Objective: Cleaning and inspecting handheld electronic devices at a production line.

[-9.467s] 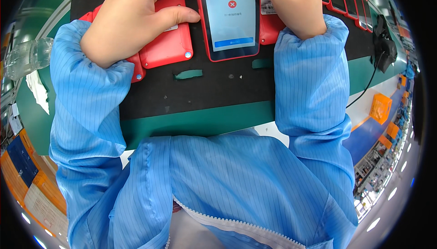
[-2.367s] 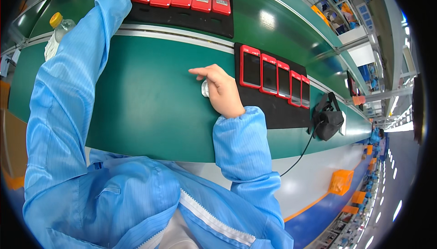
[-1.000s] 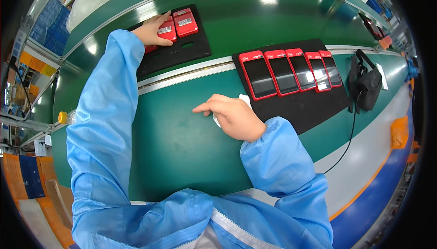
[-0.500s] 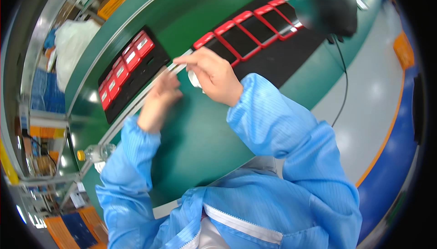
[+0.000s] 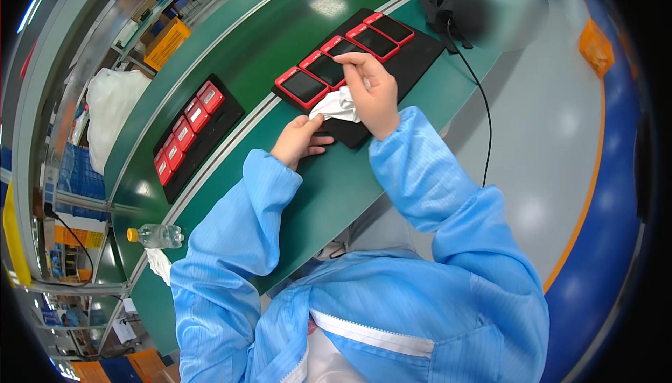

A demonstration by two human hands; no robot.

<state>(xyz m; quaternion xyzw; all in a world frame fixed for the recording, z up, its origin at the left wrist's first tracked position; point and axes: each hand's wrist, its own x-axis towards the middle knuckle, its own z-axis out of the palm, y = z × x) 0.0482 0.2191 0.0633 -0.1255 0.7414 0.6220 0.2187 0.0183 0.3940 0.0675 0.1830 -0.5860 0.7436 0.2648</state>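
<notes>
In the head view, a crumpled white cloth (image 5: 337, 106) lies between the two hands, just over the near edge of the right-hand black mat (image 5: 418, 53). The left hand (image 5: 301, 139) has its thumb and forefinger closed on the cloth's near left end, while its other fingers stretch to the right below it. The right hand (image 5: 374, 97) grips the cloth's far right part against its curled fingers; its forefinger and thumb point left, above the screens. How much cloth is bunched inside the right hand cannot be told.

Just beyond the cloth, a row of red-framed handheld devices (image 5: 302, 87) lies screen up on that mat, the nearest one beside the cloth's left side. Well apart to the left, red devices with white labels (image 5: 184, 133) lie in a row on another black mat (image 5: 225, 114). A clear bottle with a yellow cap (image 5: 159, 235) lies on its side at the near left of the green table (image 5: 325, 183). A black cable (image 5: 488, 121) hangs at the right.
</notes>
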